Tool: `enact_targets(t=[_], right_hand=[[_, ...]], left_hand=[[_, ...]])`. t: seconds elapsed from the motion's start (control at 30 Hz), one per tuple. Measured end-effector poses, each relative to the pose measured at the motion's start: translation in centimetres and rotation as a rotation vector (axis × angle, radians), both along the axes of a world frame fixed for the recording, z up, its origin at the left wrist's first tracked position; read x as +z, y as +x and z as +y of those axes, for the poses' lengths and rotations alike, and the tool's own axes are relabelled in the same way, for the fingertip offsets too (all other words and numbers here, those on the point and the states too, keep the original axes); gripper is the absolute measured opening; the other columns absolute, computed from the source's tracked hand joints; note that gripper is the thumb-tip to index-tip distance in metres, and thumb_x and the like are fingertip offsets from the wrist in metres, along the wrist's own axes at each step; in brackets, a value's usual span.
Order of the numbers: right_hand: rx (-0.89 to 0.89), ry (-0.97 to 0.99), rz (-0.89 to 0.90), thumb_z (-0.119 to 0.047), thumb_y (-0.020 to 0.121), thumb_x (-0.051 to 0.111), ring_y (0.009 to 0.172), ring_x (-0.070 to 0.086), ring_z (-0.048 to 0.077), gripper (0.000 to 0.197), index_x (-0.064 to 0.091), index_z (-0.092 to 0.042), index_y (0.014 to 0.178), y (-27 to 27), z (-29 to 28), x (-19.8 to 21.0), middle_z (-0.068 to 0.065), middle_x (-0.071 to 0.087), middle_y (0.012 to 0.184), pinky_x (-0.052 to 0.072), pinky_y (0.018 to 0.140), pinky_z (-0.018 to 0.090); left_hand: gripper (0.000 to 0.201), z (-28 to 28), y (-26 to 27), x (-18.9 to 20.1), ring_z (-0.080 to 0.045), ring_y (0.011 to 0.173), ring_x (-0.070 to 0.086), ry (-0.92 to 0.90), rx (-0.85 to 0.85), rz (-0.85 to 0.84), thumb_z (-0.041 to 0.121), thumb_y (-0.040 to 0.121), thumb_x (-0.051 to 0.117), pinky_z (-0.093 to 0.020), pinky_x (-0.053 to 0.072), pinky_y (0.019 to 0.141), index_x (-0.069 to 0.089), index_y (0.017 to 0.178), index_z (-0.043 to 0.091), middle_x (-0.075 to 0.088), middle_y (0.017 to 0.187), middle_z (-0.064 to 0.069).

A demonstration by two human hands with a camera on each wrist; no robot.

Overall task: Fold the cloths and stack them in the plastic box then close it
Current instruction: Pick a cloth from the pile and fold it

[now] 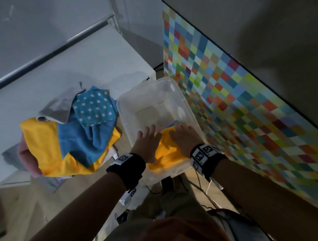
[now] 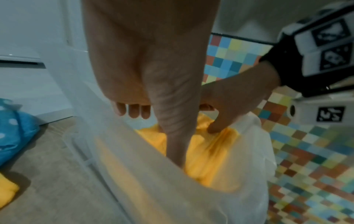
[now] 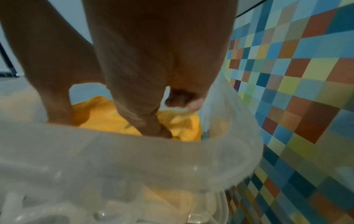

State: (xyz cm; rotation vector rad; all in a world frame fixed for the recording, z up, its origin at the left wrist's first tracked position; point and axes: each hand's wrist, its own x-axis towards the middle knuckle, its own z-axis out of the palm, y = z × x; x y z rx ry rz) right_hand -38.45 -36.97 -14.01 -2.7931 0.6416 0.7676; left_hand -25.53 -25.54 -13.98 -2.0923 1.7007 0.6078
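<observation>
We press both hands flat, fingers nearly straight, onto a yellow cloth inside the clear plastic box — our left hand at the cloth's nine o'clock side, our right hand at three o'clock. Each thumb digs down into the fabric. At the box's nine o'clock, just beside it, lies a heap of unfolded cloths — yellow, blue, polka-dotted and grey.

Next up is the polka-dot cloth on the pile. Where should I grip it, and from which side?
Pinch the polka-dot cloth at its near corner, by the box, coming from above. It lies flat on top of the blue cloth, nothing covers it, and that corner overhangs free, so it should probably lift without dragging the pile.
</observation>
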Motion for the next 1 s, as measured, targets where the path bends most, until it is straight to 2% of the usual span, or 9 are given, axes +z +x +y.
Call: enact_targets(t=[0.13,0.3,0.4,0.5,0.57,0.67,0.77,0.9,1.0], right_hand=[[-0.120,0.323,0.071,-0.009,0.098,0.048,0.134,0.038,0.036,0.054,0.028,-0.013,0.147,0.4,-1.2,0.0,0.016,0.027,0.151,0.039,0.102,0.046],[-0.148,0.344,0.083,-0.001,0.092,0.053,0.128,0.039,0.040,0.051,0.035,-0.010,0.140,1.0,-1.9,-0.9,0.017,0.029,0.142,0.038,0.098,0.045],[-0.174,0.350,0.067,0.002,0.090,0.052,0.122,0.042,0.040,0.049,0.038,-0.011,0.136,0.8,-1.9,-1.5,0.017,0.032,0.136,0.040,0.095,0.045],[-0.165,0.335,0.065,0.001,0.084,0.061,0.118,0.046,0.038,0.055,0.039,-0.013,0.132,0.8,-2.0,-1.6,0.014,0.033,0.134,0.045,0.089,0.044],[-0.187,0.341,0.051,-0.004,0.080,0.067,0.117,0.050,0.036,0.060,0.039,-0.016,0.132,1.2,-2.2,-1.1,0.011,0.036,0.135,0.047,0.084,0.042],[-0.261,0.370,-0.032,-0.013,0.075,0.069,0.109,0.056,0.032,0.055,0.042,-0.020,0.122,2.6,-2.0,0.4,0.007,0.045,0.127,0.050,0.081,0.040],[-0.296,0.359,-0.104,-0.019,0.073,0.067,0.100,0.058,0.030,0.041,0.048,-0.021,0.110,4.4,-1.4,2.2,0.006,0.053,0.118,0.046,0.073,0.035],[-0.267,0.312,-0.019,-0.030,0.080,0.059,0.103,0.059,0.031,0.033,0.058,-0.021,0.112,6.6,0.2,4.4,0.008,0.060,0.118,0.045,0.078,0.032],[-0.311,0.314,0.013,-0.047,0.073,0.044,0.112,0.057,0.035,0.053,0.061,-0.022,0.116,7.7,2.2,5.8,0.008,0.060,0.126,0.046,0.092,0.039]], left_hand=[[0.097,0.1,-0.1,-1.1,-0.040,0.129,0.032,0.109,-0.024,0.134,0.043,0.068,0.078,-0.047,0.042,0.099,0.027,0.145,0.014,0.022,0.145,-0.021],[0.086,-0.1,-0.8,-2.1,-0.041,0.135,0.030,0.090,0.113,0.142,0.026,0.080,0.073,-0.047,0.044,0.099,0.022,0.149,0.019,0.014,0.152,-0.018],[0.086,-0.3,-1.1,-2.6,-0.040,0.134,0.030,0.083,0.118,0.147,0.026,0.081,0.072,-0.047,0.045,0.098,0.021,0.150,0.020,0.013,0.153,-0.019],[0.097,-0.6,-0.3,-2.6,-0.040,0.130,0.034,0.121,0.108,0.178,0.034,0.071,0.081,-0.047,0.045,0.097,0.024,0.148,0.020,0.018,0.149,-0.018],[0.096,-0.9,0.7,-1.9,-0.037,0.123,0.041,0.121,0.169,0.268,0.043,0.063,0.085,-0.044,0.046,0.093,0.034,0.140,0.020,0.027,0.140,-0.014],[0.067,-1.0,2.4,0.0,-0.027,0.106,0.055,-0.019,0.287,0.423,0.049,0.069,0.081,-0.031,0.040,0.080,0.050,0.121,0.020,0.042,0.111,-0.001],[0.041,-0.6,4.3,1.3,-0.026,0.099,0.058,-0.163,0.260,0.393,0.049,0.076,0.075,-0.027,0.036,0.075,0.060,0.099,0.018,0.055,0.097,-0.002],[0.032,1.2,6.9,2.7,-0.021,0.087,0.058,-0.245,0.296,0.359,0.051,0.079,0.070,-0.028,0.043,0.070,0.061,0.085,0.021,0.061,0.087,0.000],[0.033,3.8,9.0,3.4,-0.010,0.067,0.054,-0.275,0.361,0.354,0.057,0.081,0.065,-0.031,0.049,0.066,0.059,0.079,0.024,0.060,0.074,0.006]])
